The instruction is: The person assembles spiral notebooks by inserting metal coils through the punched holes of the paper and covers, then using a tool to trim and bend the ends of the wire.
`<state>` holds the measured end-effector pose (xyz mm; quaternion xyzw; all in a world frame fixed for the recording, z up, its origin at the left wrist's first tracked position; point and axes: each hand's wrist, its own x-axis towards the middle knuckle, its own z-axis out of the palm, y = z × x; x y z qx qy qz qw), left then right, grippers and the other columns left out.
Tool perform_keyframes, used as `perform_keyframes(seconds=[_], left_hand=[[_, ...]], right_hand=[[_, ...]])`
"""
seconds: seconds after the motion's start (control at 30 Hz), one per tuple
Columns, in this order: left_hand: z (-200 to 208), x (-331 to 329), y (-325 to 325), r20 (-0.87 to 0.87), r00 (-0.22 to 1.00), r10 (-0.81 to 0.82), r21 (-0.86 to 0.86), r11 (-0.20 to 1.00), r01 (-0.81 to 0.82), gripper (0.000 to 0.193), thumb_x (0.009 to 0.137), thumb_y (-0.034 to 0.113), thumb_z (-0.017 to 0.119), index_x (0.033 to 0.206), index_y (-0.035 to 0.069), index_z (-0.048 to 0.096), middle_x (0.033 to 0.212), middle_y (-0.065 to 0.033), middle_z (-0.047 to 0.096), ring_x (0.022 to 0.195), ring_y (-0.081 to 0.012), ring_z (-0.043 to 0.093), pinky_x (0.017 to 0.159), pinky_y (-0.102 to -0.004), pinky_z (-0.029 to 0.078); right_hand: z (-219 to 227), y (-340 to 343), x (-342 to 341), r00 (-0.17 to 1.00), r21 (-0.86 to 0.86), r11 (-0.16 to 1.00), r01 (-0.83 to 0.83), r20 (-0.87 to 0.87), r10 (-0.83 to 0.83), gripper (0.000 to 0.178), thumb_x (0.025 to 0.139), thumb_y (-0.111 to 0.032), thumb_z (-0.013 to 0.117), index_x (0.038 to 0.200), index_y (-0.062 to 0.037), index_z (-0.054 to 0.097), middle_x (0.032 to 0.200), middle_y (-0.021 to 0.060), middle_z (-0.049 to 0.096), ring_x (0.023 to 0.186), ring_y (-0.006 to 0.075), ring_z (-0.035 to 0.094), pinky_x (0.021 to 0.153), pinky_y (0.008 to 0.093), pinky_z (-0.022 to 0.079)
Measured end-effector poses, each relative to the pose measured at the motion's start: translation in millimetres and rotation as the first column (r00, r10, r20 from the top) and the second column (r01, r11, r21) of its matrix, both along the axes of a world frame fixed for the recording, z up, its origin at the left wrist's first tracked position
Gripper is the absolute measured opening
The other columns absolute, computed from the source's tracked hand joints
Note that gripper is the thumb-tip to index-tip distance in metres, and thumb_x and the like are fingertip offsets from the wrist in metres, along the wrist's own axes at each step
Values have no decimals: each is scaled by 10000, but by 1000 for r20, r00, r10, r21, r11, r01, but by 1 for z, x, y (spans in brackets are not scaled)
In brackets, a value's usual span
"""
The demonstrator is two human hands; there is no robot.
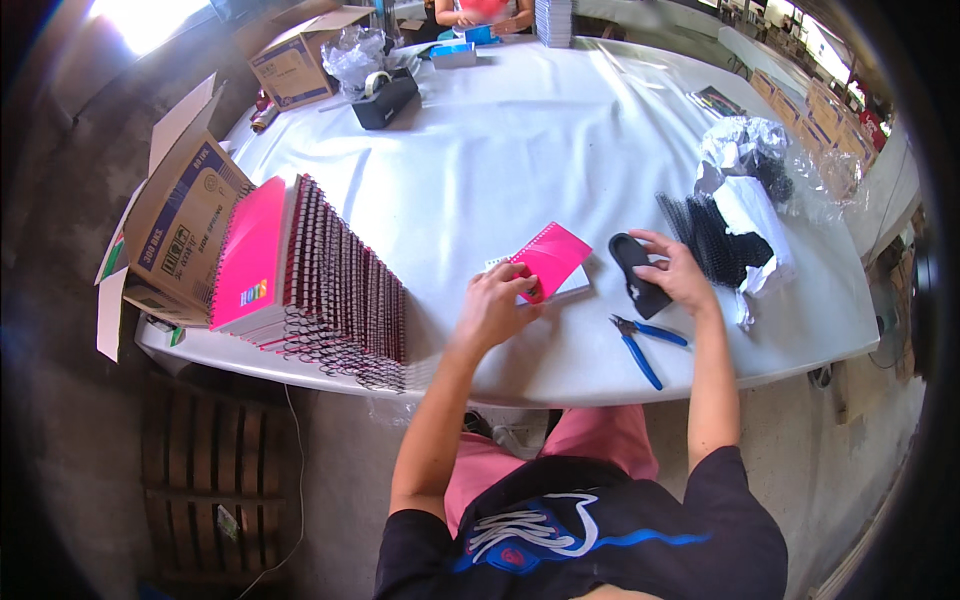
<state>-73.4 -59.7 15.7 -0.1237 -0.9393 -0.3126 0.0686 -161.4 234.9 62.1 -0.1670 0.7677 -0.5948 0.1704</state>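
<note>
In front of me lies a small notebook with a bright pink cover [553, 254] and a row of punched holes along one edge; white pages show beneath it. My left hand [497, 306] has its fingers bent and pinched at the cover's near left corner. To the right, my right hand [682, 274] grips a black oblong object [637, 275] with a rounded, hollowed end; its exact kind I cannot make out. Just nearer to me rest blue-handled cutting pliers [645, 345], jaws pointing left. Beyond my right hand, black spiral binding coils [715, 240] lie bundled on white paper [758, 225].
A tall stack of pink spiral-bound notebooks [345, 280] leans at the left, against an open cardboard box [190, 220]. Farther back are a black tape dispenser [385, 100], another box [295, 65] and blue-covered pads [455, 55]. Another person's arms [515, 15] are at the far edge.
</note>
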Motion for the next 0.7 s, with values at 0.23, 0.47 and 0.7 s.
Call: perform_keyframes(seconds=[0.23,0.47,0.7], left_hand=[[47,13,21,5,992,129,-412,904,-116,484,726,303,719,1157,130,582,1284,-104,490,1326,-280,325,1007,-683,208],[44,-24,42,121,984,133,-360,929,-82,468,710,370,736,1067,87,627,1013,-118,568,886,-326,614,793,-450,490],[44,-26,25,-34,999,-15,-416,909,-1,386,717,341,732,1024,117,663,960,-131,630,819,-323,636,758,-399,516]], right_hand=[[-10,-4,-7,842,588,768,252,-525,125,437,776,-138,613,1208,-102,561,1193,148,537,1128,307,509,954,396,414],[-24,-7,-64,780,728,296,619,-614,-120,308,831,-211,592,1094,-52,573,1205,183,460,1120,371,482,893,483,450],[-25,46,-92,761,722,303,622,-648,-19,174,777,-24,568,943,19,597,1024,254,579,958,416,586,824,455,506]])
